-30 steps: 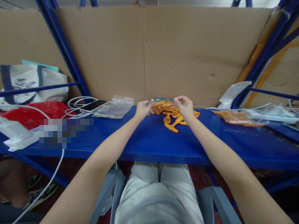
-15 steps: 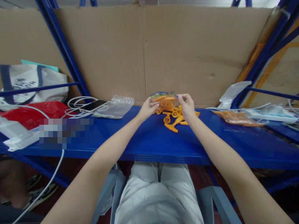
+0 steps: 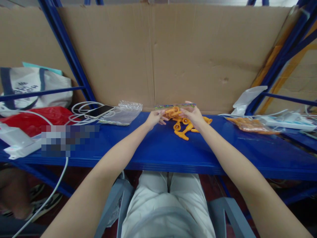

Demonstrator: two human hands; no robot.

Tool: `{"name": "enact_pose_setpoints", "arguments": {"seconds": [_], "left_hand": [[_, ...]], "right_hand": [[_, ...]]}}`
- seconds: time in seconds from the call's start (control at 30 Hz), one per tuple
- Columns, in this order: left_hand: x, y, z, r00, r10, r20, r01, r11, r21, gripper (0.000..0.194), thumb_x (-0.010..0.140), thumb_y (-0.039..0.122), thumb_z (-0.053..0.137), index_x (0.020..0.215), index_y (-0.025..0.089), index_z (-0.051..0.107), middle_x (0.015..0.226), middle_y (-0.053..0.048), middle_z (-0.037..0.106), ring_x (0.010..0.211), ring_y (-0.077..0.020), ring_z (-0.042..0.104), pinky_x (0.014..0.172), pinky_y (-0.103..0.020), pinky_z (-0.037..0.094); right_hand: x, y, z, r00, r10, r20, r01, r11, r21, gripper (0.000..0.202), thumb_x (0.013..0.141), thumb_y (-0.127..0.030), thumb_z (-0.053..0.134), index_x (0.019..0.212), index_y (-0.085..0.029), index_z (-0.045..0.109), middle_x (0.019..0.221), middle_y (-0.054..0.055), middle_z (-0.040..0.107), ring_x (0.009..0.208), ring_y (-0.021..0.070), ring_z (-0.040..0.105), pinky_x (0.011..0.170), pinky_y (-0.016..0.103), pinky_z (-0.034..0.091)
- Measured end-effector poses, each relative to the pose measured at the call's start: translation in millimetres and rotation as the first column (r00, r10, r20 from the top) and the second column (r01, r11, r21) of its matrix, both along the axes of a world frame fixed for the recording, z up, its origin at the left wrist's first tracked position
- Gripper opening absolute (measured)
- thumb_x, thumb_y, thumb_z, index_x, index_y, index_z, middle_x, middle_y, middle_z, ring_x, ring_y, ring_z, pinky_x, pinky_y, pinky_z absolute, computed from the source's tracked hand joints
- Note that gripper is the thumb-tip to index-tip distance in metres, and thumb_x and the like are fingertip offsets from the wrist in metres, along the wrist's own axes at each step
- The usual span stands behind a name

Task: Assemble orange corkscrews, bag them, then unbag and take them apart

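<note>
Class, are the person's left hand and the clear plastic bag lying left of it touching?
Apart: the head view shows a strip of blue tabletop between the left hand and the clear plastic bag.

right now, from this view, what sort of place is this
Probably a makeshift workstation: a flat blue workbench, tall brown cardboard panels behind it, and loose orange plastic-looking pieces on top.

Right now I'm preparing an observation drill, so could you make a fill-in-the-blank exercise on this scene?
Loose orange pieces lie on a table coloured ____.
The clear bag is between the left hand and the ____ hand.
Behind the table stands a brown panel made of ____.
In this view, the phone lies to the ____ of the clear bag.

Missing words: blue; right; cardboard; left.
</note>
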State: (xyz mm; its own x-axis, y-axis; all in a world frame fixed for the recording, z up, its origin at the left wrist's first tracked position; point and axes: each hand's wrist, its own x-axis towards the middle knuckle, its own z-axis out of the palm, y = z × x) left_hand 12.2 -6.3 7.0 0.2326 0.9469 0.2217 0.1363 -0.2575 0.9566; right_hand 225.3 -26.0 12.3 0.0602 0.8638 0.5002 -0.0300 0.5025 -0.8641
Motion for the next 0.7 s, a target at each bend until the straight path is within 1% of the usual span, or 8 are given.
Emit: {"name": "enact_pose_setpoints", "arguments": {"seconds": [0.1,0.17,0.27,0.37,0.43,0.5,0.6,0.7], "left_hand": [[-2.1,1.5,-0.8,1.0,-0.022,0.003,0.022,1.0,0.014,0.059,0.09,0.055,0.064,0.125,0.008,0.065,0.07,-0.011,0.076,0.041,-0.0132,0.063,0.047,-0.022,0.051],[-2.3,4.1,-2.6,0.999,-0.032,0.042,0.03,0.998,0.052,0.059,0.088,0.056,0.066,0.122,0.009,0.068,0.072,-0.011,0.077,0.045,-0.0139,0.065,0.051,-0.023,0.054],[0.4,8.7,-5.5,0.99,-0.033,0.136,0.012,0.988,0.155,0.055,0.085,0.06,0.066,0.11,0.011,0.073,0.086,-0.014,0.079,0.065,-0.018,0.074,0.067,-0.028,0.059],[4.6,10.6,-6.5,0.981,-0.061,0.187,0.01,0.965,0.261,0.053,0.081,0.063,0.069,0.095,0.013,0.077,0.099,-0.014,0.078,0.091,-0.0243,0.075,0.086,-0.037,0.058],[6.4,9.7,-5.7,0.97,-0.131,0.202,0.063,0.948,0.312,0.05,0.078,0.062,0.072,0.095,0.016,0.079,0.111,-0.013,0.076,0.11,-0.0275,0.07,0.099,-0.041,0.053],[6.5,8.2,-4.4,0.953,-0.219,0.211,0.143,0.934,0.327,0.049,0.078,0.059,0.074,0.104,0.018,0.078,0.123,-0.012,0.072,0.123,-0.0285,0.064,0.107,-0.043,0.047],[2.6,7.7,-4.0,0.939,-0.29,0.188,0.24,0.939,0.247,0.055,0.082,0.054,0.074,0.124,0.019,0.07,0.125,-0.015,0.071,0.118,-0.028,0.067,0.106,-0.044,0.049],[-2.4,8.6,-6.7,0.958,-0.271,0.097,0.263,0.961,0.082,0.062,0.085,0.054,0.07,0.136,0.019,0.062,0.105,-0.014,0.078,0.091,-0.0243,0.075,0.088,-0.039,0.059]], "right_hand": [[-2.4,-0.7,-3.6,0.999,0.04,-0.005,-0.041,0.996,-0.082,0.038,0.066,-0.048,0.086,0.086,-0.022,0.067,0.087,0.004,0.075,0.07,0.0185,0.073,0.074,0.037,0.062],[-3.7,-0.3,-4.7,0.998,0.051,-0.042,-0.054,0.997,-0.064,0.036,0.064,-0.048,0.087,0.077,-0.021,0.068,0.086,0.004,0.076,0.075,0.0197,0.074,0.081,0.039,0.062],[-4.3,1.4,-3.8,0.997,0.03,-0.077,-0.026,0.999,0.044,0.037,0.062,-0.052,0.086,0.077,-0.022,0.069,0.09,0.004,0.077,0.087,0.0217,0.074,0.092,0.041,0.059],[-3.2,1.2,-0.9,0.998,-0.062,-0.006,0.063,0.981,0.182,0.037,0.069,-0.057,0.08,0.082,-0.023,0.072,0.097,0.006,0.077,0.098,0.0238,0.072,0.096,0.044,0.056],[-1.6,-0.9,1.4,0.981,-0.17,0.098,0.133,0.943,0.304,0.037,0.075,-0.059,0.074,0.086,-0.023,0.073,0.103,0.008,0.076,0.103,0.0245,0.07,0.099,0.045,0.054],[0.3,-3.4,3.2,0.938,-0.272,0.214,0.159,0.889,0.43,0.037,0.08,-0.06,0.07,0.088,-0.024,0.074,0.108,0.009,0.074,0.107,0.0244,0.068,0.101,0.044,0.052],[2.3,-5.0,4.5,0.895,-0.325,0.305,0.135,0.849,0.51,0.037,0.083,-0.06,0.066,0.09,-0.024,0.075,0.109,0.01,0.073,0.107,0.024,0.067,0.102,0.043,0.05],[1.7,-4.2,4.3,0.928,-0.261,0.268,0.117,0.882,0.456,0.04,0.082,-0.062,0.067,0.091,-0.024,0.074,0.106,0.009,0.074,0.106,0.0249,0.068,0.102,0.045,0.05]]}}
